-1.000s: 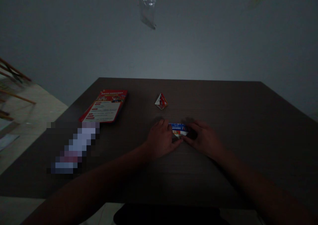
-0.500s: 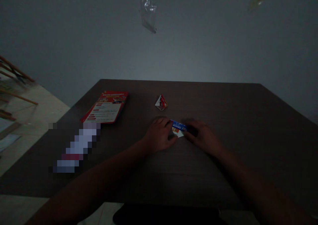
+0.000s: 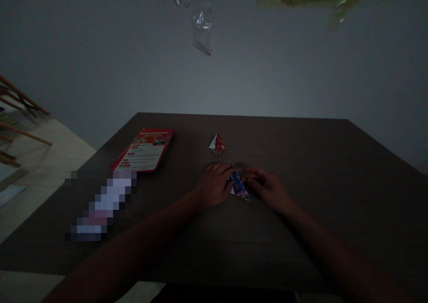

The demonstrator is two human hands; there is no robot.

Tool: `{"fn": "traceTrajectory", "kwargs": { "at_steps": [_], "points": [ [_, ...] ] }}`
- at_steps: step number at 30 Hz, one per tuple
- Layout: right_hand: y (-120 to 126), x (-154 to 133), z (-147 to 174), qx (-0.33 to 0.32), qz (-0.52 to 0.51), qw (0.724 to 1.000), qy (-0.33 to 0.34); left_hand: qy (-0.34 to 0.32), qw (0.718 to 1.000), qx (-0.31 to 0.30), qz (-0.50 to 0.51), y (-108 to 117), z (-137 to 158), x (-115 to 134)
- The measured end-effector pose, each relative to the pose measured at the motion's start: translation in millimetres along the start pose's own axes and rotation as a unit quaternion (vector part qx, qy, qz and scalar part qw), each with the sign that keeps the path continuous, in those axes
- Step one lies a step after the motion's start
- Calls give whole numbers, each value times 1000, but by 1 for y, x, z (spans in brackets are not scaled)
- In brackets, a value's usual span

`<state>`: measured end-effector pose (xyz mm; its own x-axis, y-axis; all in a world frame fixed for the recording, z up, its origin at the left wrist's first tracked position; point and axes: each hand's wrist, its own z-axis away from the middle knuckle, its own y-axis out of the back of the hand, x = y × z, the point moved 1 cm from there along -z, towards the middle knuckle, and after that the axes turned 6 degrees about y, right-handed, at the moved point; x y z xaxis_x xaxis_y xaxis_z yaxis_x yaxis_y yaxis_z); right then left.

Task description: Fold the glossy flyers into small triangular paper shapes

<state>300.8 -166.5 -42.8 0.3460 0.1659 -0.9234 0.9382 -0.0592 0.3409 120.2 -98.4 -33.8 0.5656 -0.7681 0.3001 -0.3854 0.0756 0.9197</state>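
My left hand (image 3: 216, 185) rests on the table and grips a folded paper (image 3: 239, 187) by its left side. The paper is blue with a white part at its lower left, and it narrows to a point toward me. Some of it is hidden under my left fingers. Just right of the paper, my right hand (image 3: 267, 189) hovers low with loosely curved fingers apart and nothing in them. Beyond both hands stands a small folded-paper figure (image 3: 217, 144) in red and white.
A stack of red and white printed leaflets (image 3: 145, 150) lies at the left of the dark wooden table (image 3: 317, 151). Nearer me is a pixelated pale item (image 3: 109, 200). Clear plastic (image 3: 202, 29) hangs on the wall behind. Wooden legs (image 3: 26, 131) stand on the floor at left.
The paper has turned, its folded point now facing me, with more blue showing. My right hand has let go of it and moved slightly away. The camera view has tilted up a little.
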Motion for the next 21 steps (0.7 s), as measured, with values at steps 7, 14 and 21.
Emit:
{"fn": "traceTrajectory", "kwargs": {
  "at_steps": [7,14,21],
  "points": [
    [-4,-7,2,-18,-127,992,-8,5,999,0,50,-4,-1,-4],
    [-10,-7,3,41,-159,986,-3,54,982,19,181,-14,-2,-4],
    [-16,-5,0,79,-149,986,-9,72,941,22,331,-16,-3,5]
  ]
}}
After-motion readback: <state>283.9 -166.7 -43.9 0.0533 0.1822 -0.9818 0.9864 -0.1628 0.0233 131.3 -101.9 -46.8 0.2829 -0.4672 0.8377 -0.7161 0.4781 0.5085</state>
